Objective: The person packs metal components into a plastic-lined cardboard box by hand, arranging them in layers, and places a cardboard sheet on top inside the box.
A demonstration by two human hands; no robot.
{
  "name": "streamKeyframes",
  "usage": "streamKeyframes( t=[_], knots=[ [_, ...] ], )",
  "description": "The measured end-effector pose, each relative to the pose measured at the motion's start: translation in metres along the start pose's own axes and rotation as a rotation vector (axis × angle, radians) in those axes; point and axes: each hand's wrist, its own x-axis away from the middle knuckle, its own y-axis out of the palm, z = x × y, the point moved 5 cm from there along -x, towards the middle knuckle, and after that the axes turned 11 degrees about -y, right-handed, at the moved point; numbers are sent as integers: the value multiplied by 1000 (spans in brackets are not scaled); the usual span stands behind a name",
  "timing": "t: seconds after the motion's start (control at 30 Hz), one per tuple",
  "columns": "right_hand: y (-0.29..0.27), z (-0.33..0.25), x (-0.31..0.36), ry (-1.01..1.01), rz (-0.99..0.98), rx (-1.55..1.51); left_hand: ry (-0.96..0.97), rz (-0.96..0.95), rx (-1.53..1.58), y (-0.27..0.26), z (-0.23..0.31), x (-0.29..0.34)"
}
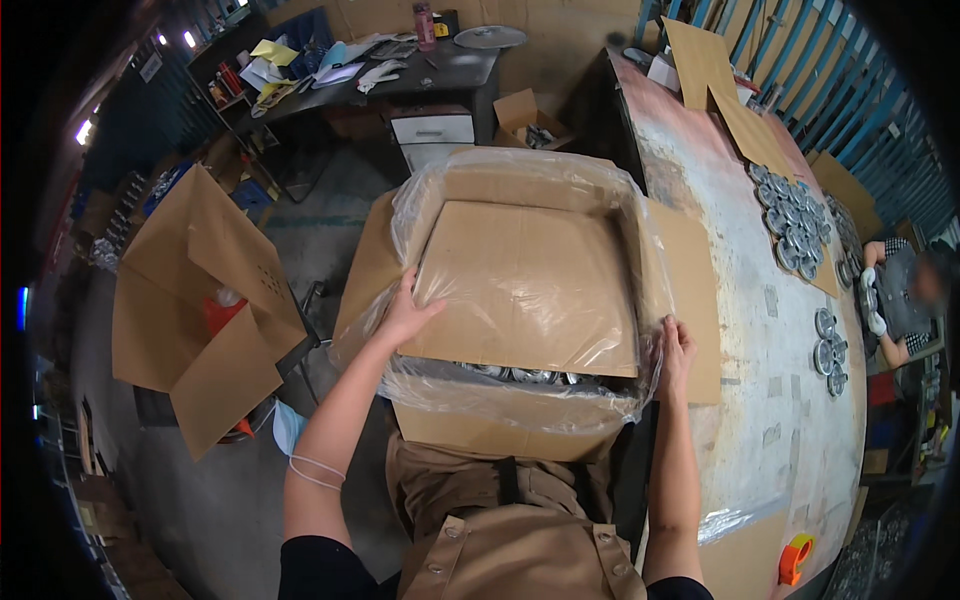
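In front of me stands an open cardboard box with a clear plastic liner folded out over its rim. A flat cardboard sheet lies inside, covering most of the contents. Shiny metal parts peek out along its near edge. My left hand rests at the sheet's left edge, thumb and fingers apart, thumb lying on the cardboard. At the right rim, my right hand has its fingers closed on the plastic liner. A blue face mask hangs by its loop from my left forearm.
On the right, a long worktable bears round metal parts and an orange tape dispenser. A co-worker's gloved hands show beyond it. An open carton stands at left. A cluttered dark desk is at the back.
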Motion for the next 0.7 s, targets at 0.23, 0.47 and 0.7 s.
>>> streamKeyframes(
  t=[0.23,0.47,0.7],
  knots=[
    [-10,2,2,-121,4,-83,377,-38,-635,30,46,51],
    [29,-84,65,-916,97,581,251,-254,-815,51,19,54],
    [154,-69,93,-593,-640,379,204,-331,-928,71,6,53]
  ],
)
